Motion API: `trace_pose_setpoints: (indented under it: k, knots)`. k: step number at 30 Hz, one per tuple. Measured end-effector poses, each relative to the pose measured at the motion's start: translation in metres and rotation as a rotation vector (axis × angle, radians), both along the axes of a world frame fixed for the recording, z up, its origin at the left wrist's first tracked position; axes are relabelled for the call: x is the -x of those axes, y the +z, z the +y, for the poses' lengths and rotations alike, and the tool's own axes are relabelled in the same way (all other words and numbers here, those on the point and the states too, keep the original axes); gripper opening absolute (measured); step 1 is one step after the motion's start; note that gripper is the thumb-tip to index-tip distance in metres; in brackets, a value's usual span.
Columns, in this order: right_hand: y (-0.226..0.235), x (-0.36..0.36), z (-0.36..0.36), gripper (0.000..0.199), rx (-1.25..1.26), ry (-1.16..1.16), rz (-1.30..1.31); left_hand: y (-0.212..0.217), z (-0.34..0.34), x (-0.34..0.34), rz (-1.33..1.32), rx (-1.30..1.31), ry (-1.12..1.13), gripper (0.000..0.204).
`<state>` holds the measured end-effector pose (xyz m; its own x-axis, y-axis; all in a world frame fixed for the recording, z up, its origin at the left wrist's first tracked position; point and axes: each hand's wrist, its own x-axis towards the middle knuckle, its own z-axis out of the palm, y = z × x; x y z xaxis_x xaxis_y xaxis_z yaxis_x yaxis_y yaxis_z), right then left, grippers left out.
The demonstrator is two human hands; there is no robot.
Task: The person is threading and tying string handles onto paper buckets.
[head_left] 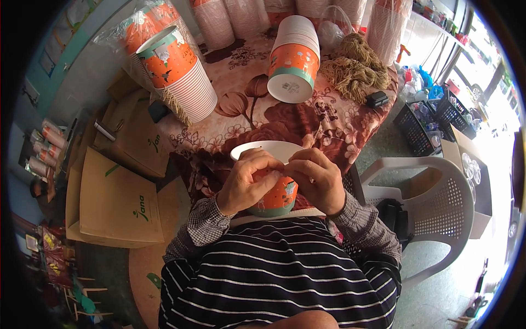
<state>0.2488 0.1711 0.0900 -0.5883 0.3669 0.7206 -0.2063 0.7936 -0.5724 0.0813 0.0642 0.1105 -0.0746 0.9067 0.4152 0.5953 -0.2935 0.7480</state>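
Observation:
An orange paper bucket with a green base band, small printed figures and a white inside is upright against my lap at the table's near edge. My left hand is closed at its near rim, thumb and fingers pinched together. Beside it my right hand is also closed, its fingertips meeting the left ones over the rim. Whatever lies between the fingertips is too small and hidden to make out. Farther off, a nested stack of such buckets lies on its side, base toward me.
At the left stands a tall bucket stack with twine hanging from it. A bundle of tan twine and a small black object lie at the right. Cardboard boxes stand left; a white plastic chair is close on my right.

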Motion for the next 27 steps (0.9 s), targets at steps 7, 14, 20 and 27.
trace_pose_setpoints:
  k: [7,14,20,27]
  knots:
    - [-0.005,0.003,0.0,0.015,0.212,0.077,-0.06,-0.003,0.001,0.0,0.0,-0.013,0.015,0.014]
    - [-0.021,0.007,0.0,0.012,0.807,0.294,-0.108,-0.004,-0.001,-0.001,-0.107,0.0,0.083,0.012]
    - [-0.027,0.008,-0.001,0.012,0.578,0.188,-0.101,-0.007,-0.002,-0.004,-0.216,0.033,0.122,0.013]
    - [-0.024,0.006,-0.002,0.008,0.517,0.179,-0.126,-0.012,-0.002,-0.001,-0.157,-0.016,0.119,0.013]
